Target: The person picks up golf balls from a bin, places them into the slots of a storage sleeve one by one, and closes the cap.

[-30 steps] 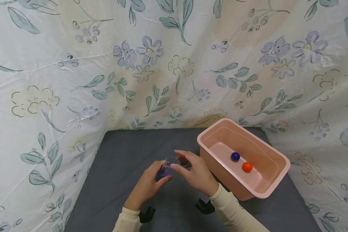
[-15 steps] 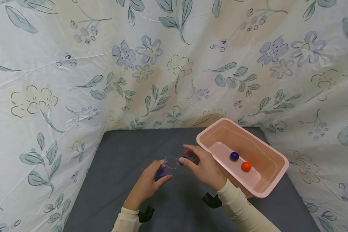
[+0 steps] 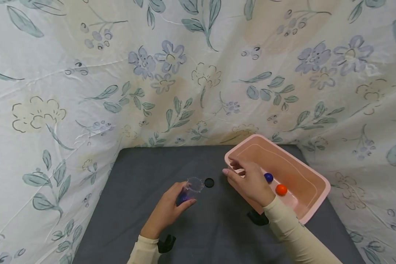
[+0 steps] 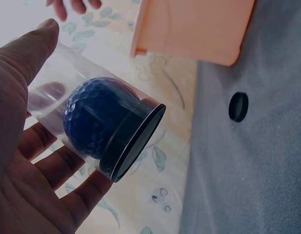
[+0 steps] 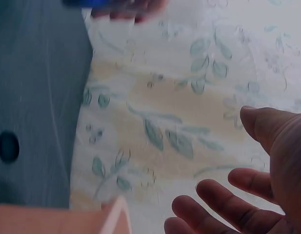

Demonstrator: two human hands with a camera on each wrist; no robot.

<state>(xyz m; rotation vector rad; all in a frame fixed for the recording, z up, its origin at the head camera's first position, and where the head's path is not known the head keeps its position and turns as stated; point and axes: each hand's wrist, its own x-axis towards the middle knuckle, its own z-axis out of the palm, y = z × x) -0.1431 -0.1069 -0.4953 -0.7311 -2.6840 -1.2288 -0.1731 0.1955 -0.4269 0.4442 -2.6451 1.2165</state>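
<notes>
1. A floral sheet (image 3: 85, 91) hangs behind and to both sides of the grey bench (image 3: 145, 172).
2. A pink tub (image 3: 311, 176) stands at the bench's right rear; inside lie a blue ball (image 3: 268, 178) and an orange ball (image 3: 281, 189), close together.
3. The right hand (image 3: 250, 179) hovers over the tub's near-left rim, fingers loosely spread, holding nothing.
4. The left hand (image 3: 171, 207) curls round a clear tube (image 4: 57, 105), held tilted just above the bench at its middle; the top end is uncapped.
5. A dimpled dark-blue ball (image 4: 94, 117) sits inside the tube against its black bottom cap (image 4: 135, 141).
6. A small black lid (image 3: 209, 182) lies flat on the bench, just right of the tube.
</notes>
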